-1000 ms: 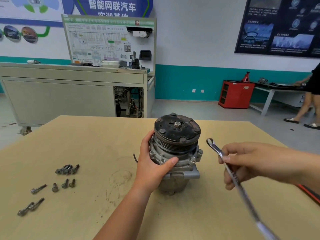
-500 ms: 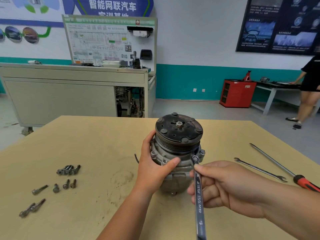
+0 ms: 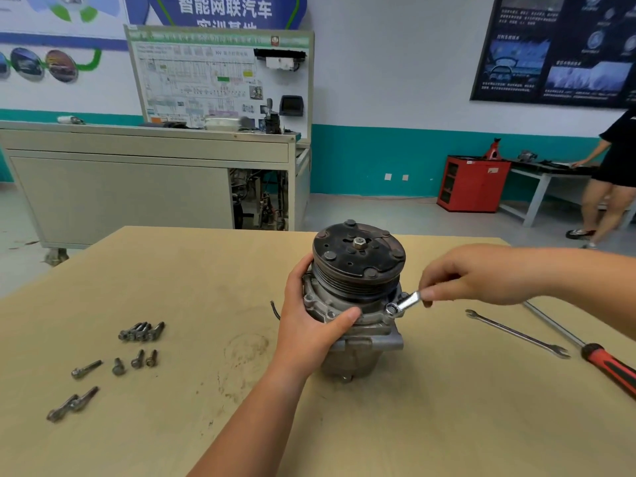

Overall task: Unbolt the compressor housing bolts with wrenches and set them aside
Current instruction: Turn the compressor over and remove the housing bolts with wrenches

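Note:
The compressor (image 3: 358, 270) stands upright on the wooden table (image 3: 192, 277), its black pulley face on top. My left hand (image 3: 313, 325) grips its housing flange from the left, thumb across the front. My right hand (image 3: 481, 273) holds a short shiny wrench (image 3: 404, 303) at its right end. The wrench's ring end sits on a housing bolt at the flange's front right. Several removed bolts (image 3: 137, 333) lie loose on the table at the left.
A thin open-ended wrench (image 3: 516, 333) and a red-handled screwdriver (image 3: 605, 364) lie on the table to the right. A grey workbench (image 3: 148, 180) stands behind the table. A person (image 3: 612, 180) stands by a bench at the far right.
My right hand has swung from in front of the compressor round to its right side, turning the wrench with it. The ring end stays at the front-right housing bolt. My left hand keeps its grip.

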